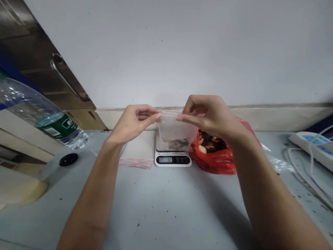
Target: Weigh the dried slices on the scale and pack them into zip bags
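Both hands pinch the top edge of a clear zip-lock bag (177, 130), which hangs upright above a small digital scale (173, 159). My left hand (137, 121) grips its left corner between thumb and fingers. On the opposite side, my right hand (205, 113) is closed on the mouth near the right corner. Some brownish pieces lie in the bottom of the bag. The scale's display appears to read 0.0. Right of the scale, a red plastic bag (217, 163) stands open with dark and pale dried slices (211, 142) inside. A stack of empty zip-lock bags (137, 152) lies left of the scale.
A large plastic bottle (61, 121) with a green label stands at the left, near a round black object (68, 159). On the right lie a white device with blue panels (316, 142) and a looping white cable (299, 170). A wall (166, 52) rises behind the table.
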Demonstrator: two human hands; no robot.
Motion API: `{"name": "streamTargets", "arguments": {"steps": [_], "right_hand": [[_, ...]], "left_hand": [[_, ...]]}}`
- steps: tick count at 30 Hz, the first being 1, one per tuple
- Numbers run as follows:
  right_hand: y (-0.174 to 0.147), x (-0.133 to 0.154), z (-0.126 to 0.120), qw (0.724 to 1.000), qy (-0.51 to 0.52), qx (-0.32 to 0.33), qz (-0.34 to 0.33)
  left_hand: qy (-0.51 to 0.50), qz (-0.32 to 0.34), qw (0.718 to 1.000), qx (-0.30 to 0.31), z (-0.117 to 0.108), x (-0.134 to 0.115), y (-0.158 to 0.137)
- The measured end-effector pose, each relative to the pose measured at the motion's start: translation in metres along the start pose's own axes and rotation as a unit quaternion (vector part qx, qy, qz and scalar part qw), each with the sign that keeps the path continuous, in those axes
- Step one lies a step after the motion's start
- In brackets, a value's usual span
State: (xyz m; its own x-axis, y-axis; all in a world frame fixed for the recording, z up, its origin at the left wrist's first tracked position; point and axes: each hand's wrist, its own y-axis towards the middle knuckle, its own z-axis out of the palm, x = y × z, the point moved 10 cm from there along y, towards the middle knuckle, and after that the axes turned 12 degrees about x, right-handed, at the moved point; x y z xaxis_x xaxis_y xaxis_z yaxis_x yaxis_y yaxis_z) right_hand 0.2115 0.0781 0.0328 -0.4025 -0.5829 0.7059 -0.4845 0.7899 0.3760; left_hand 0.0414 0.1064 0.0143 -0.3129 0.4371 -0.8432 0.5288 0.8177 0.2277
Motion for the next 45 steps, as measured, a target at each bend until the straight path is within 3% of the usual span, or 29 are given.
{"name": "streamTargets", "arguments": {"steps": [12, 23, 36, 45], "right_hand": [[0.002, 0.004, 0.012, 0.995, -0.084, 0.035, 0.043], [0.005, 0.007, 0.024, 0.996, -0.059, 0.064, 0.021], [-0.007, -0.023, -0.004, 0.994, -0.046, 0.067, 0.076], [-0.011, -0.033, -0.014, 0.993, -0.058, 0.049, 0.095]], "left_hand": [[0.106, 0.073, 0.992, 0.002, 0.014, -0.028, -0.001], [0.156, 0.051, 0.986, 0.028, 0.023, -0.034, -0.004], [0.168, 0.035, 0.985, -0.013, -0.004, -0.028, -0.009], [0.176, 0.032, 0.984, -0.003, -0.003, -0.031, -0.009]]}}
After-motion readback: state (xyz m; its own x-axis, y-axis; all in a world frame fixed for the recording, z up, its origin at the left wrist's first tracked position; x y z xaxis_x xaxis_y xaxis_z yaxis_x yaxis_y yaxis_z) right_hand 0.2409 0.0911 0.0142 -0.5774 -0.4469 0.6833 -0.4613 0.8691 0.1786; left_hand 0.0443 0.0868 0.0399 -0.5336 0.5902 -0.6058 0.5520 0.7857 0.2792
